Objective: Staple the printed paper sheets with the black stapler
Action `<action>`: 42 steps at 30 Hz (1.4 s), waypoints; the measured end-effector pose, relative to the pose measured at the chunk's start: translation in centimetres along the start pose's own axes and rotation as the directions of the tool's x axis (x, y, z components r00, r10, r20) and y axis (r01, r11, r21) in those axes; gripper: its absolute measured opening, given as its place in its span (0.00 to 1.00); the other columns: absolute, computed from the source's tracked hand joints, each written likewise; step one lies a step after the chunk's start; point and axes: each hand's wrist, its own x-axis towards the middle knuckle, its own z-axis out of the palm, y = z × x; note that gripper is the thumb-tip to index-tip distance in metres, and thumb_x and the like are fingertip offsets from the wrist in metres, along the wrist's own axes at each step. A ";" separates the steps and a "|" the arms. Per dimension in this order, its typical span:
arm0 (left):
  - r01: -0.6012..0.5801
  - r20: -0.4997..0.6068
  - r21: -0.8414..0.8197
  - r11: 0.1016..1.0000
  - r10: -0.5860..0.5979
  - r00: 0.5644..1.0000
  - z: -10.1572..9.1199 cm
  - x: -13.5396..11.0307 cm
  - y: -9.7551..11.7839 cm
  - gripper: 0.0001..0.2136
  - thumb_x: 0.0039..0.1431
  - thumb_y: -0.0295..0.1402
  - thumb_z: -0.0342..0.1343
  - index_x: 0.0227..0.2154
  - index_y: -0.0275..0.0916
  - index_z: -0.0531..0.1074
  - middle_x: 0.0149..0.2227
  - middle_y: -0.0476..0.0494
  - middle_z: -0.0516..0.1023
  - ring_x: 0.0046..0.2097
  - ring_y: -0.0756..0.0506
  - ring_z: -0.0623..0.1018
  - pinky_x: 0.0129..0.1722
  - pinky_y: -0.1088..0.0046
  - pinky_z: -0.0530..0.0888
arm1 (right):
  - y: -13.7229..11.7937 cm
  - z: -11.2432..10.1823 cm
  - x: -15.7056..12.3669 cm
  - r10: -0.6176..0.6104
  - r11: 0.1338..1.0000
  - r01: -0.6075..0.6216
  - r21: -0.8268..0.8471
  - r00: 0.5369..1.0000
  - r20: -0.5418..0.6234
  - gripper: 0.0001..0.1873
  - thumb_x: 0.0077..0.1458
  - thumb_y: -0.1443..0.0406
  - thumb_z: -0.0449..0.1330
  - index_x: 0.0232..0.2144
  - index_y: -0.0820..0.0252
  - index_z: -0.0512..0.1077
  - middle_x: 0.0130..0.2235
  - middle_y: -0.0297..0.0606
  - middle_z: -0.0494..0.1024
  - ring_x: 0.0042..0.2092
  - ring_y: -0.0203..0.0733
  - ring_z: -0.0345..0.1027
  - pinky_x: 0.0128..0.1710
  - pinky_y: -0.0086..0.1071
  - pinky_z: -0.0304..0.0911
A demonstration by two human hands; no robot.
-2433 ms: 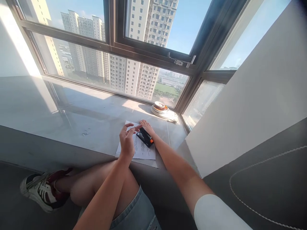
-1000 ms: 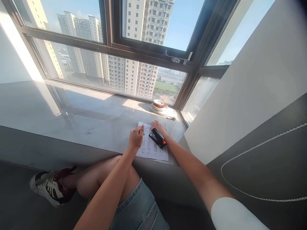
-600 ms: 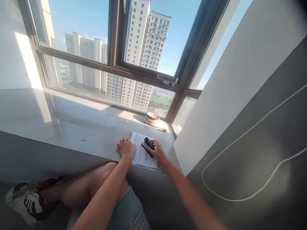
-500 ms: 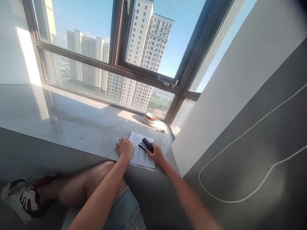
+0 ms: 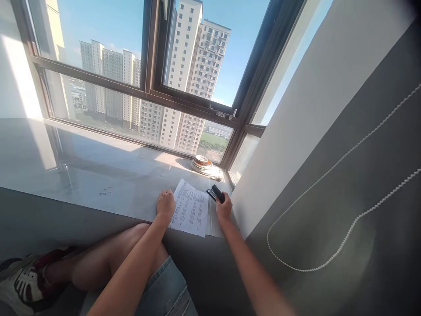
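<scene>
The stapler is gripped by the right hand, presumably so the paper lies uncovered; the left hand is curled, its hold unclear.

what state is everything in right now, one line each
Stapler, gripped, front end parted
Right hand, closed around the stapler
Paper, printed side up, lying on the sill
Left hand, fingers curled, by the paper's left edge
Coils, wound and stacked
Small bits, scattered
Beaded cord, hanging in a loop
Denim shorts, ripped
Window sash, open or shut: cannot tell
</scene>
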 end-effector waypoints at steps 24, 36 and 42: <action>0.131 0.077 -0.223 0.966 -0.117 0.990 -1.6 0.4 -0.9 0.15 0.58 0.22 0.51 0.44 0.38 0.78 0.55 0.31 0.76 0.46 0.37 0.80 0.38 0.65 0.73 | -1.8 -0.7 0.1 0.155 0.947 -0.200 0.251 0.970 0.187 0.23 0.34 0.61 0.52 0.33 0.57 0.80 0.34 0.38 0.82 0.38 0.49 0.74 0.34 0.35 0.69; 0.092 -0.055 -0.468 0.879 -0.133 0.990 -2.2 1.2 -1.7 0.13 0.59 0.25 0.52 0.40 0.41 0.80 0.51 0.35 0.80 0.52 0.35 0.78 0.45 0.62 0.74 | -1.8 -0.8 0.2 0.141 0.948 -0.192 0.254 0.968 0.208 0.25 0.34 0.60 0.49 0.32 0.60 0.80 0.28 0.36 0.78 0.32 0.45 0.69 0.30 0.33 0.64; 0.120 -0.003 -0.386 0.915 -0.132 0.991 -2.0 1.1 -1.4 0.16 0.59 0.22 0.50 0.42 0.40 0.80 0.54 0.36 0.78 0.53 0.35 0.78 0.46 0.62 0.74 | -1.1 -0.3 0.4 0.131 0.929 -0.201 0.310 0.964 0.231 0.25 0.34 0.60 0.50 0.31 0.60 0.81 0.27 0.35 0.78 0.31 0.44 0.69 0.29 0.32 0.64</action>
